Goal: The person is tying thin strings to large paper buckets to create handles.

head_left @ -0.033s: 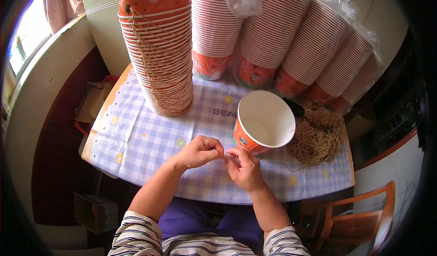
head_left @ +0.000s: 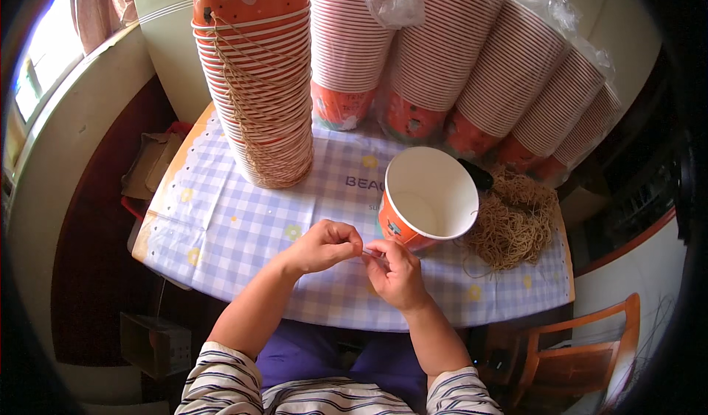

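Note:
My left hand [head_left: 326,246] and my right hand [head_left: 398,271] meet above the front of the table, fingertips pinched close together. A thin pale thing shows between them, too small to name. Just beyond my right hand stands an orange paper bucket [head_left: 393,225], upright, its white inside facing up and nothing seen in it. To its right lies a tangled heap of tan twine cords [head_left: 516,227]. A tall stack of orange paper buckets [head_left: 254,105] rises at the back left, with twine loops hanging down its side.
Several plastic-wrapped stacks of orange buckets [head_left: 450,46] line the back of the table. A blue-and-white checked cloth [head_left: 221,245] covers it. A dark object [head_left: 476,174] sits behind the single bucket. A wooden chair [head_left: 575,352] stands at lower right, a box [head_left: 155,345] at lower left.

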### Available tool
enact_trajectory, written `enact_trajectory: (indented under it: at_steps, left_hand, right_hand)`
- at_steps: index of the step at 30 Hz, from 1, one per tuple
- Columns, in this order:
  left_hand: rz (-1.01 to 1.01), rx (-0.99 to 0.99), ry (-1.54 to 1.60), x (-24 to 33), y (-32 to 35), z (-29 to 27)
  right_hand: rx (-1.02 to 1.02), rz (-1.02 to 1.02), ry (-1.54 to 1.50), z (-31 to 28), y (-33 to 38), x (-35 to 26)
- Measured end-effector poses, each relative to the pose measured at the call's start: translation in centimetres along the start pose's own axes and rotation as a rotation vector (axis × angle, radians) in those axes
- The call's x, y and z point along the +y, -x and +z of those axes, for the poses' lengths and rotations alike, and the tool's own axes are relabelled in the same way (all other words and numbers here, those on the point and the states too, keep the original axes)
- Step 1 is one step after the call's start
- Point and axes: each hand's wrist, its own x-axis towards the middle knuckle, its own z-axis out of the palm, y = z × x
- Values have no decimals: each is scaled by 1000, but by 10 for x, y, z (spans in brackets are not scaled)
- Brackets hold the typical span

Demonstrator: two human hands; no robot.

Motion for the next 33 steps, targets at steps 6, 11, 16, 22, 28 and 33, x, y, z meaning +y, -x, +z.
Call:
enact_trajectory:
  at_steps: [6,11,16,22,28,33]
  left_hand:
    - [19,13,-29,-1,0,-1]
    - [28,6,-48,1,1,-2]
    - [58,-5,-65,1,2,-3]
    - [70,-2,-88,4,2,-3]
    - [75,-12,-89,-2,2,-3]
    - [115,-88,-123,-6,0,0]
  right_hand:
    - [-51,-52,27,-2,-1,2]
    - [-47,-52,27,-2,-1,5]
    - [-57,-67,38,-4,-2,4]
    - [-39,-117,58,-4,-2,4]
    - [-25,-181,104,-5,-2,5]
    - [-56,-137,94,-12,8,4]
